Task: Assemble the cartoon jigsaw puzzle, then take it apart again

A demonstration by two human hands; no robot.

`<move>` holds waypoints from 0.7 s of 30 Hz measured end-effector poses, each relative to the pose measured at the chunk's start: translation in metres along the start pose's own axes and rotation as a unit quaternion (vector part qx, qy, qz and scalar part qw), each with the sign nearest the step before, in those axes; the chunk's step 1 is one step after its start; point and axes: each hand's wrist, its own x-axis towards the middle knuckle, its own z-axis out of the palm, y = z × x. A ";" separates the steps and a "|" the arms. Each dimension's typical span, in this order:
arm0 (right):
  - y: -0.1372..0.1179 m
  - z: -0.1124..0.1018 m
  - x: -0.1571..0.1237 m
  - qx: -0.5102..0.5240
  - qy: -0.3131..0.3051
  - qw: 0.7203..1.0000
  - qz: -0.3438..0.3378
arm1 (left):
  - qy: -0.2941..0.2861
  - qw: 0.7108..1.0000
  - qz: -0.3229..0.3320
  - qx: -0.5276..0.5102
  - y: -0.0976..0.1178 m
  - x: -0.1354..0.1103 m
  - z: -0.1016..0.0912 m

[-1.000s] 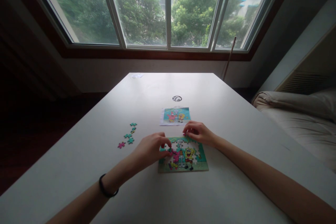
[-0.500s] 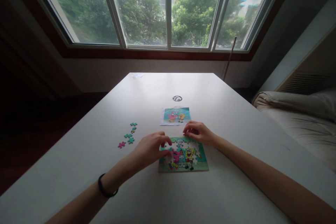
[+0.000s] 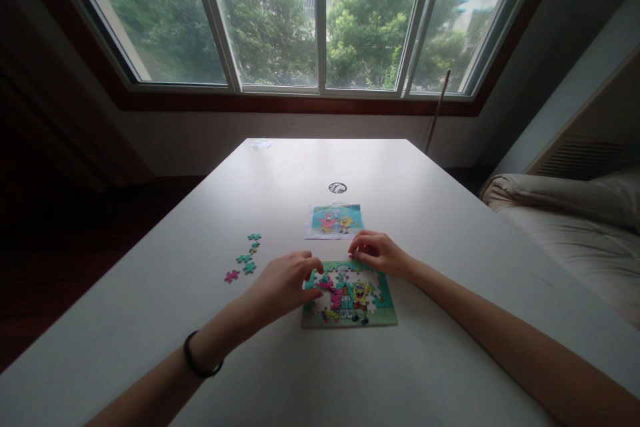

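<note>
A jigsaw puzzle [image 3: 345,317] in a flat tray lies in front of me, partly filled, with cartoon figures and several white gaps. My left hand [image 3: 287,280] hovers at its left side, thumb and fingers apart and holding nothing. Between those fingertips, a pink and teal puzzle piece [image 3: 326,282] shows on the puzzle's upper left. My right hand [image 3: 377,253] rests at the puzzle's top edge, fingers curled in towards the thumb. Whatever is at its fingertips is too small to make out. Just beyond lies a printed reference picture [image 3: 337,220] of the same figures.
Several loose pieces, teal ones [image 3: 249,268] and a pink one [image 3: 231,276], lie left of the puzzle. The white table [image 3: 150,320] has a round insert [image 3: 337,188] and clear plastic [image 3: 261,145] farther back. A cushioned seat [image 3: 565,213] stands right.
My left hand has drawn back slightly to the left and its fingers have parted, exposing the pink and teal piece on the puzzle. My right hand stays in place.
</note>
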 end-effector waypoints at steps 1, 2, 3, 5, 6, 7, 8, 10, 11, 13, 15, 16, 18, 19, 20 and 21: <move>0.000 0.000 0.000 -0.001 0.000 1.000 0.001 | -0.006 1.000 0.000 0.005 -0.001 0.000 -0.001; 0.001 0.000 0.000 -0.002 0.000 1.000 0.000 | -0.013 1.000 0.001 0.009 -0.002 -0.001 -0.003; 0.001 0.000 0.000 -0.003 0.000 1.000 -0.001 | -0.019 1.000 0.002 0.013 -0.004 -0.001 -0.005; 0.003 0.000 -0.001 -0.008 0.001 1.000 -0.008 | -0.028 0.999 0.002 0.016 -0.007 -0.002 -0.010; 0.003 0.000 -0.001 -0.013 0.004 1.000 -0.013 | -0.033 0.999 0.002 0.018 -0.008 -0.003 -0.012; 0.003 0.001 -0.002 -0.020 0.009 1.000 -0.021 | -0.040 0.999 0.002 0.020 -0.009 -0.004 -0.015; 0.002 0.001 -0.002 -0.030 0.017 0.999 -0.031 | -0.048 0.999 0.003 0.024 -0.009 -0.005 -0.017; -0.003 0.001 -0.003 -0.056 0.037 0.996 -0.058 | -0.065 0.997 0.008 0.033 -0.009 -0.007 -0.021; -0.007 0.002 -0.003 -0.072 0.044 0.994 -0.072 | -0.070 0.997 0.013 0.038 -0.009 -0.008 -0.022; -0.017 0.005 -0.004 -0.100 0.042 0.990 -0.094 | -0.073 0.996 0.023 0.045 -0.008 -0.009 -0.022; -0.027 0.011 -0.005 -0.128 0.023 0.986 -0.104 | -0.068 0.996 0.034 0.045 -0.009 -0.010 -0.021; -0.032 0.014 -0.006 -0.141 0.013 0.983 -0.113 | -0.064 0.996 0.038 0.045 -0.009 -0.011 -0.020; -0.038 0.021 -0.008 -0.170 -0.001 0.977 -0.128 | -0.056 0.997 0.042 0.044 -0.010 -0.011 -0.018; -0.040 0.024 -0.009 -0.186 -0.005 0.973 -0.134 | -0.053 0.997 0.044 0.044 -0.011 -0.011 -0.017; -0.041 0.026 -0.011 -0.201 -0.008 0.970 -0.136 | -0.050 0.997 0.046 0.045 -0.011 -0.011 -0.016; -0.042 0.028 -0.012 -0.214 -0.010 0.967 -0.137 | -0.049 0.997 0.049 0.046 -0.012 -0.011 -0.015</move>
